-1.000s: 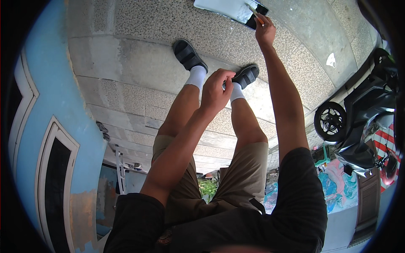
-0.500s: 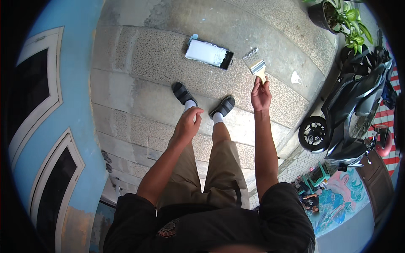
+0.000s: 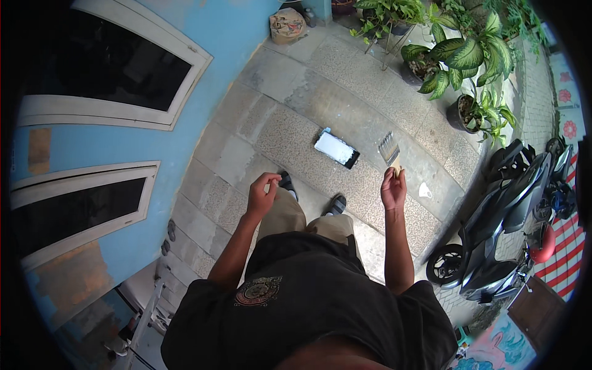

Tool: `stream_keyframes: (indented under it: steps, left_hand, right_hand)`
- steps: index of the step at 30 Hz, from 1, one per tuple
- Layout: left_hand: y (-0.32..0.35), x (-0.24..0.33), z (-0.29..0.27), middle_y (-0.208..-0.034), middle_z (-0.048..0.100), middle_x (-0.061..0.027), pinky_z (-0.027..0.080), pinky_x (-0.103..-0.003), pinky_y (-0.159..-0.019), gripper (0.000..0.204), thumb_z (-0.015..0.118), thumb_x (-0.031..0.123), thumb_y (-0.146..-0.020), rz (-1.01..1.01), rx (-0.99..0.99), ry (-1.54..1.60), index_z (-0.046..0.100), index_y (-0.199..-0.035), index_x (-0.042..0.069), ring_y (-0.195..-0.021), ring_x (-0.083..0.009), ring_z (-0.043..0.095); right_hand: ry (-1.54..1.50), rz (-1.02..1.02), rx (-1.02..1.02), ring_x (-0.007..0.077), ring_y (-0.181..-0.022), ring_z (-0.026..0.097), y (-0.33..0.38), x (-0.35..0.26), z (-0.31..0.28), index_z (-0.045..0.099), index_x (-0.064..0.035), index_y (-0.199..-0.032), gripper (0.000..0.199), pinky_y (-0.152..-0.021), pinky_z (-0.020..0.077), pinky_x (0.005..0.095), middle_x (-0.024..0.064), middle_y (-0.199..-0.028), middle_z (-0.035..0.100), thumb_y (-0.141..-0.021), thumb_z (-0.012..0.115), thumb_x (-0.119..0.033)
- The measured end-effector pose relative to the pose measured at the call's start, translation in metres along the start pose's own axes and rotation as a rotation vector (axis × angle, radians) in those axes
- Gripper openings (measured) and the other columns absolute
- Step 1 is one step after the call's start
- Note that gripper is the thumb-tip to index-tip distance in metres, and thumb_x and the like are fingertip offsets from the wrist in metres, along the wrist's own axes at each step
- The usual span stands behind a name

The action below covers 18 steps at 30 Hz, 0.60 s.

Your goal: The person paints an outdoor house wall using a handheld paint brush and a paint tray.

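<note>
My right hand (image 3: 393,190) grips a wide flat paintbrush (image 3: 396,167) by its pale wooden handle, bristles pointing away from me. The bristles look greyish-white and clumped into strands. Left of the brush and apart from it, a black paint tray (image 3: 351,161) lies on the tiled ground, with white paint (image 3: 335,148) over most of its inside. My left hand (image 3: 264,196) hovers above my left foot, fingers curled in toward the thumb; nothing shows in it.
A blue wall (image 3: 213,80) with white-framed windows (image 3: 182,98) runs along the left. Potted plants (image 3: 464,114) stand at the far right, and a dark motorbike (image 3: 493,213) is parked on the right. A sack (image 3: 287,26) sits by the far wall. A white scrap (image 3: 425,190) lies right of the brush.
My view has tilted up and swung toward the wall, bringing more plants and the sack into sight. The right hand still holds the paintbrush; the left hand remains curled.
</note>
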<state>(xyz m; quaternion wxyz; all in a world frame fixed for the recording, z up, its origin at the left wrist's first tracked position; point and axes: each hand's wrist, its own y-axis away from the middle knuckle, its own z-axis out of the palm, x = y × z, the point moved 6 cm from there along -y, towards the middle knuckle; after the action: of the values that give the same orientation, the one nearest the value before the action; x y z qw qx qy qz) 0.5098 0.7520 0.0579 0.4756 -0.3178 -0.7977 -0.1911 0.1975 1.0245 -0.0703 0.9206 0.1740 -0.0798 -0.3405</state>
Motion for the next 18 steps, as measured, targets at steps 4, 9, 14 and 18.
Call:
stream_keyframes:
  steps: [4,9,14,18]
  left_hand:
    - [-0.042,-0.001,-0.064,-0.097,0.070,-0.0100,0.052,-0.029,-0.082,0.013,0.053,-0.001,-0.096,0.006,0.091,0.023,0.065,-0.102,-0.001,-0.091,-0.0166,0.068]
    - [-0.113,-0.013,-0.154,-0.098,0.071,-0.0068,0.051,-0.028,-0.084,0.013,0.055,0.002,-0.096,0.066,0.153,0.082,0.066,-0.103,0.001,-0.091,-0.0151,0.067]
    - [-0.179,-0.022,-0.219,-0.102,0.071,-0.0069,0.051,-0.028,-0.085,0.015,0.056,0.003,-0.096,0.112,0.054,0.050,0.066,-0.107,0.002,-0.093,-0.0148,0.066]
    - [-0.234,-0.005,-0.254,-0.108,0.070,-0.0075,0.050,-0.029,-0.087,0.017,0.056,0.004,-0.096,0.201,-0.016,0.043,0.065,-0.111,0.001,-0.096,-0.0152,0.065]
  right_hand:
    - [0.057,-0.027,-0.018,0.0264,-0.103,0.066,-0.025,0.027,0.043,0.065,-0.0021,-0.110,0.021,-0.089,0.0593,0.0305,0.0161,-0.110,0.067,-0.101,0.057,-0.019]
    - [0.039,-0.047,-0.116,0.0270,-0.103,0.066,-0.074,0.087,0.093,0.063,-0.0005,-0.113,0.024,-0.093,0.0577,0.0324,0.0170,-0.110,0.067,-0.100,0.058,-0.020]
    - [0.093,-0.168,-0.088,0.0273,-0.105,0.066,-0.112,0.159,0.124,0.062,0.0006,-0.113,0.024,-0.097,0.0563,0.0334,0.0182,-0.111,0.067,-0.100,0.058,-0.019]
    - [0.096,-0.204,-0.112,0.0268,-0.106,0.066,-0.139,0.207,0.161,0.062,-0.0015,-0.113,0.022,-0.099,0.0551,0.0340,0.0180,-0.111,0.067,-0.101,0.057,-0.020]
